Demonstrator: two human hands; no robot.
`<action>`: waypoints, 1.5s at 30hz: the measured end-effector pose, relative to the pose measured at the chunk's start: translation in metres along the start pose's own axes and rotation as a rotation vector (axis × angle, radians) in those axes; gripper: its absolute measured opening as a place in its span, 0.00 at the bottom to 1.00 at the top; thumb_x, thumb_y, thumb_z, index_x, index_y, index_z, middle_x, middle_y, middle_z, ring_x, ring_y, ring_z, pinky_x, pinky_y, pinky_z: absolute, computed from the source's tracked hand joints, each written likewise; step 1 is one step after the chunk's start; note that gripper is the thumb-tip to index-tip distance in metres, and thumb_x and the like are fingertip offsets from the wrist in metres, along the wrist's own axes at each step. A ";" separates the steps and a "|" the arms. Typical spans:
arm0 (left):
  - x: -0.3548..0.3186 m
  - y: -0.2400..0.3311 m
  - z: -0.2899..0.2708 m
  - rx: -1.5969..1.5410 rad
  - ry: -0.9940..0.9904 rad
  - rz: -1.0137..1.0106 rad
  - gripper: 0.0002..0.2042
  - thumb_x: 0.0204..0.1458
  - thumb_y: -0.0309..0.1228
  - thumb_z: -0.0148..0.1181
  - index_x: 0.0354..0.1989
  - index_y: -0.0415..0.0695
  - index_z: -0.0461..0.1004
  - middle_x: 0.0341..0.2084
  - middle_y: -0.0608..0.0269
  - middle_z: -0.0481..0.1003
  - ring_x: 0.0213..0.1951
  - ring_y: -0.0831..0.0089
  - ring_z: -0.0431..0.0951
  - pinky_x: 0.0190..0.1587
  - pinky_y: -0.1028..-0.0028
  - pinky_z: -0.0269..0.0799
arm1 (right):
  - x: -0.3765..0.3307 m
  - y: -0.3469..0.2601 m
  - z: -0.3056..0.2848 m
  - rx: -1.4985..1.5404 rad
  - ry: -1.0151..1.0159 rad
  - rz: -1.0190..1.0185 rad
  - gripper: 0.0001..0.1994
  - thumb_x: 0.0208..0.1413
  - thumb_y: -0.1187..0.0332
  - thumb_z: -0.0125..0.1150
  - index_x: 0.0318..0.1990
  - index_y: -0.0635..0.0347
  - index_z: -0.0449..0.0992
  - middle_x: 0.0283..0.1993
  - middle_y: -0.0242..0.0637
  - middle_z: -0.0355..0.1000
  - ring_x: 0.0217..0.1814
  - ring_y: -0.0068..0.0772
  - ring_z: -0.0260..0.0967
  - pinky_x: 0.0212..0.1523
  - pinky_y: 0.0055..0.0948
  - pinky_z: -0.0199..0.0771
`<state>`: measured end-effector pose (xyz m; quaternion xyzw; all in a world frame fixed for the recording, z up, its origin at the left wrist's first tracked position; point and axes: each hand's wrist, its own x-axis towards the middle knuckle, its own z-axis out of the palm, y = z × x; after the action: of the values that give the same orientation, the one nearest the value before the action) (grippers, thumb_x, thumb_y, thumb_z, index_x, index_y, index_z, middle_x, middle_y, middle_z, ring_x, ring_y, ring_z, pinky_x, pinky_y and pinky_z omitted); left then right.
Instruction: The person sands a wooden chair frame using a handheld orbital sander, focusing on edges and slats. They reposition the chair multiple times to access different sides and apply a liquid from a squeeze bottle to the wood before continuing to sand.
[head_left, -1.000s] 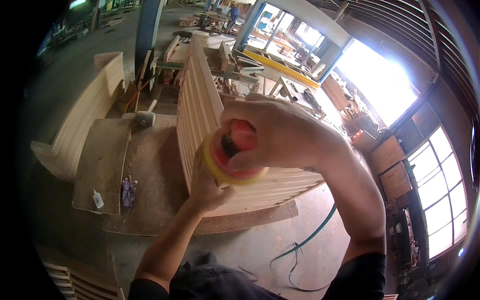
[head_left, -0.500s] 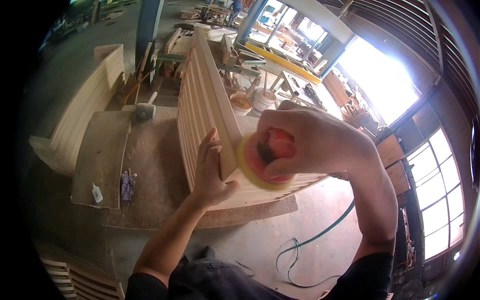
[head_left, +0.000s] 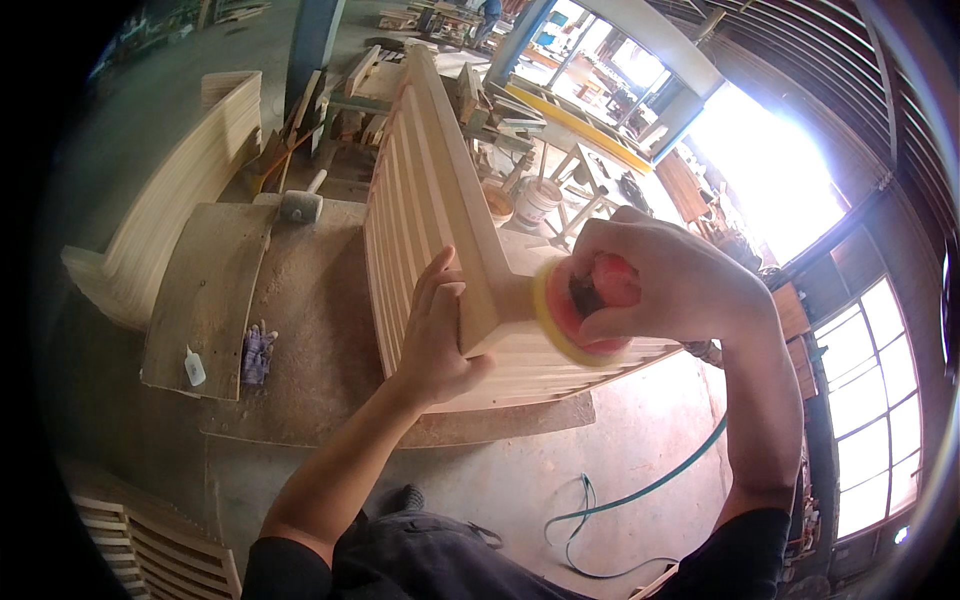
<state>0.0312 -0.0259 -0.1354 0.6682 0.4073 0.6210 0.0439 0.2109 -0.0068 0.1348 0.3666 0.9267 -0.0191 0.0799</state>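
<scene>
A long slatted wooden frame [head_left: 430, 190] of pale timber stands on edge in front of me, running away toward the back. My left hand [head_left: 437, 330] presses flat against its near end, fingers up along the end board. My right hand [head_left: 665, 285] grips a round red sander with a yellow pad [head_left: 560, 315]. The pad's face sits against the right side of the frame's near end.
A green hose [head_left: 640, 495] trails over the concrete floor at lower right. A mallet [head_left: 300, 203], a curved board [head_left: 205, 295], a small white bottle [head_left: 194, 368] and gloves [head_left: 256, 352] lie left. Curved slat panels [head_left: 170, 210] stand far left; buckets [head_left: 535, 203] and benches behind.
My right hand has carried the sander from the middle of the view to the right side of the frame's end. My left hand has come up onto the end board.
</scene>
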 end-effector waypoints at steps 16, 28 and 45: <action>-0.003 -0.007 0.003 0.034 0.009 0.009 0.30 0.36 0.24 0.68 0.52 0.37 0.65 0.57 0.43 0.69 0.73 0.34 0.58 0.76 0.45 0.54 | 0.019 -0.011 -0.002 0.131 0.038 -0.040 0.24 0.46 0.56 0.79 0.47 0.55 0.77 0.46 0.43 0.75 0.50 0.45 0.73 0.53 0.40 0.75; -0.003 -0.007 0.000 0.045 -0.031 0.020 0.29 0.41 0.25 0.68 0.55 0.40 0.64 0.60 0.44 0.66 0.73 0.38 0.59 0.72 0.44 0.54 | 0.025 -0.006 -0.007 0.135 -0.027 -0.016 0.24 0.46 0.56 0.79 0.48 0.56 0.77 0.48 0.42 0.76 0.51 0.43 0.75 0.54 0.37 0.76; -0.003 -0.007 0.005 0.049 -0.010 0.028 0.29 0.38 0.24 0.69 0.53 0.39 0.66 0.57 0.44 0.69 0.73 0.36 0.58 0.74 0.44 0.56 | 0.005 0.008 0.000 0.094 0.041 -0.053 0.25 0.45 0.57 0.79 0.48 0.57 0.76 0.46 0.44 0.77 0.47 0.45 0.77 0.51 0.40 0.77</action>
<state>0.0324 -0.0204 -0.1428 0.6779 0.4130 0.6079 0.0208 0.2128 0.0025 0.1345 0.3455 0.9357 -0.0572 0.0433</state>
